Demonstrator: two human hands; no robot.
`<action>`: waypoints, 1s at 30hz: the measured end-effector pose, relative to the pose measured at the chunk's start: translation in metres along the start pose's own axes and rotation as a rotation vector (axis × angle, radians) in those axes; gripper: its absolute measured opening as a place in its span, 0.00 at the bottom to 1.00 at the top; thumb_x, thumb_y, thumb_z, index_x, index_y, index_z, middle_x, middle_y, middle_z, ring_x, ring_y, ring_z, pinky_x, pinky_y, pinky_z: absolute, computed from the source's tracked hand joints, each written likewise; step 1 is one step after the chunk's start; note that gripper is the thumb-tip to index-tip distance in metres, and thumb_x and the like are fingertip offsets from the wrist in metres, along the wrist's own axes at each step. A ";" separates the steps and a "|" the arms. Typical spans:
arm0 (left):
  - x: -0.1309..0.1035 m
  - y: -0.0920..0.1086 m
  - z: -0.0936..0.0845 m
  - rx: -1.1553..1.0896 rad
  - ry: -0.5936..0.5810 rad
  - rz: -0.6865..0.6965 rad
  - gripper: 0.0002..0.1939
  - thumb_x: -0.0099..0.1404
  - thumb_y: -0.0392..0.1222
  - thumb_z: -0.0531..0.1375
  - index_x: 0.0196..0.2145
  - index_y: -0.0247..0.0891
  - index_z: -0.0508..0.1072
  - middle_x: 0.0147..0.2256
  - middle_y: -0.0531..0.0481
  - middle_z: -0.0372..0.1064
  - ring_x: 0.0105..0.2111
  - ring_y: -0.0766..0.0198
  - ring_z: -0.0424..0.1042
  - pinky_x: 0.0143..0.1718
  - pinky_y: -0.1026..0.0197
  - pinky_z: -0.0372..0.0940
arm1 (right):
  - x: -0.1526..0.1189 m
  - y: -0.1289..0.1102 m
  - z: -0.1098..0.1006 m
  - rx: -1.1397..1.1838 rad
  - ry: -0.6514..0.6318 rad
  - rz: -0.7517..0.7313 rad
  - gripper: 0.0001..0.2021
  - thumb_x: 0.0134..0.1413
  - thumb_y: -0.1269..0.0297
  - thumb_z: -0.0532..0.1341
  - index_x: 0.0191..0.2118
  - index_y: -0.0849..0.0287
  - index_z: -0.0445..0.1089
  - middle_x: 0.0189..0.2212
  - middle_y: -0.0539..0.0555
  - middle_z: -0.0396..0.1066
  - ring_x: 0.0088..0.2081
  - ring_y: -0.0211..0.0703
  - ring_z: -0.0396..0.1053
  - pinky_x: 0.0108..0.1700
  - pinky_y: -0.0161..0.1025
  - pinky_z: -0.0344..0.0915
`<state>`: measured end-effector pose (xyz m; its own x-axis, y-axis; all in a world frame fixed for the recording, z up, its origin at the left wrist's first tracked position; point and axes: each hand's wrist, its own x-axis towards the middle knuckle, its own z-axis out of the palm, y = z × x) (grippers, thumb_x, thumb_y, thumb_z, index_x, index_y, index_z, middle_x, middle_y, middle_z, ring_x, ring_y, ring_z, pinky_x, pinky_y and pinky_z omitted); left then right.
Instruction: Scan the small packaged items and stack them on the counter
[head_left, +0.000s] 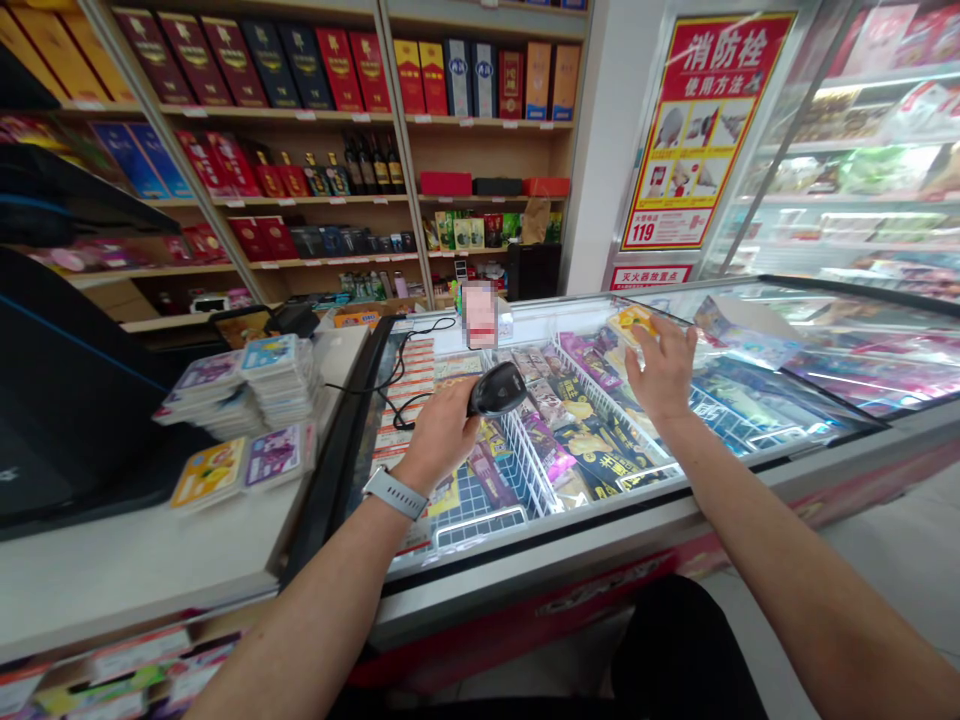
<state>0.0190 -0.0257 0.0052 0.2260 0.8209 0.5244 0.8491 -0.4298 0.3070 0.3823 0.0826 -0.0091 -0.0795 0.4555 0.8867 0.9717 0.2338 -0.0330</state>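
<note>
My left hand (442, 428), with a grey-banded watch (397, 493) on its wrist, is wrapped round a black barcode scanner (498, 389) above the freezer's glass top. A black cable (397, 376) lies in loops on the glass to its left. Farther right, the bent fingers of my right hand (664, 368) are on a small yellow card pack (628, 322), partly covered by the fingers. Similar yellow (210, 472) and purple card packs (277, 455) lie on the counter at left, in front of stacked card packs (277, 375).
Under the glass, white wire baskets (532, 470) hold wrapped ice creams (600, 440). An open paper-like box (746, 332) rests on the freezer at right. A black monitor (67, 400) stands on the white counter (150, 570). Shelves (300, 115) of boxed bottles line the back.
</note>
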 end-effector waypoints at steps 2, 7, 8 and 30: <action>0.000 -0.001 0.000 0.005 0.000 -0.001 0.27 0.63 0.30 0.59 0.60 0.34 0.67 0.57 0.38 0.74 0.57 0.47 0.74 0.61 0.44 0.67 | 0.000 -0.006 -0.003 0.032 0.002 -0.025 0.19 0.67 0.60 0.54 0.58 0.59 0.70 0.63 0.66 0.65 0.66 0.60 0.59 0.68 0.64 0.53; 0.000 -0.001 0.002 0.013 0.012 0.006 0.28 0.62 0.30 0.59 0.61 0.36 0.67 0.57 0.40 0.74 0.56 0.49 0.74 0.60 0.46 0.68 | 0.001 -0.030 -0.007 0.108 0.003 -0.071 0.19 0.68 0.59 0.53 0.58 0.59 0.71 0.61 0.65 0.68 0.63 0.58 0.64 0.65 0.56 0.62; 0.000 -0.002 0.002 0.015 0.014 0.008 0.28 0.62 0.30 0.59 0.61 0.36 0.67 0.57 0.40 0.74 0.56 0.49 0.74 0.60 0.46 0.68 | 0.002 -0.036 -0.007 0.125 -0.003 -0.069 0.19 0.69 0.58 0.53 0.58 0.59 0.71 0.60 0.64 0.69 0.62 0.57 0.66 0.64 0.54 0.63; -0.001 -0.002 0.001 0.021 0.014 0.004 0.29 0.62 0.30 0.59 0.61 0.36 0.66 0.57 0.40 0.73 0.58 0.49 0.73 0.61 0.47 0.67 | -0.001 -0.087 0.029 0.851 -0.320 0.604 0.19 0.61 0.46 0.56 0.45 0.57 0.71 0.37 0.57 0.74 0.28 0.49 0.77 0.22 0.39 0.66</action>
<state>0.0175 -0.0250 0.0028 0.2233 0.8137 0.5366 0.8580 -0.4253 0.2879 0.2910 0.0869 -0.0203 0.1854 0.8683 0.4600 0.4076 0.3580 -0.8400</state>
